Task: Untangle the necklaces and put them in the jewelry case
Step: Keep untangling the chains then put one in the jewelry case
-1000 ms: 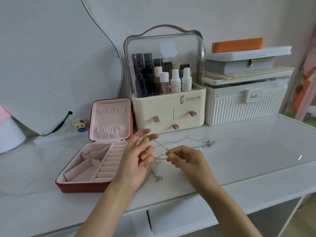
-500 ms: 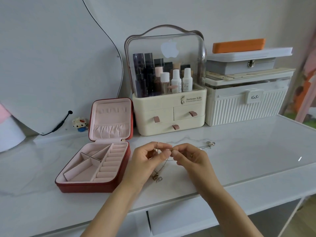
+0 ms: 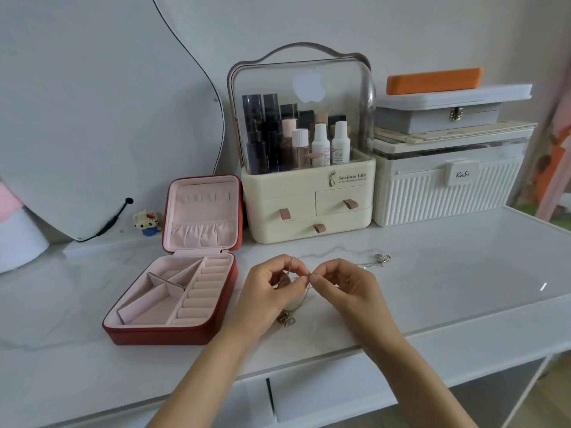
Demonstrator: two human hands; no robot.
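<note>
A red jewelry case (image 3: 160, 333) with pale pink lining lies open on the white tabletop, left of my hands; its compartments look bare. Just above the table, my left hand (image 3: 267, 293) and my right hand (image 3: 346, 282) pinch thin tangled necklace chains (image 3: 304, 296) between fingertips that almost touch. A loop of chain hangs down to small pendants (image 3: 286, 319) lying on the table under my left wrist. A silver chain end with charms (image 3: 381, 259) trails right from my right hand along the tabletop.
A cream cosmetics organiser (image 3: 309, 196) with a clear dome stands behind my hands. A ribbed white box (image 3: 445, 186) with grey boxes and an orange case stacked on it is at the back right. A mirror (image 3: 92, 118) and a small toy figure (image 3: 147, 222) are at the left.
My left hand has closed from spread fingers and come together with my right hand. The pendants have settled lower onto the table.
</note>
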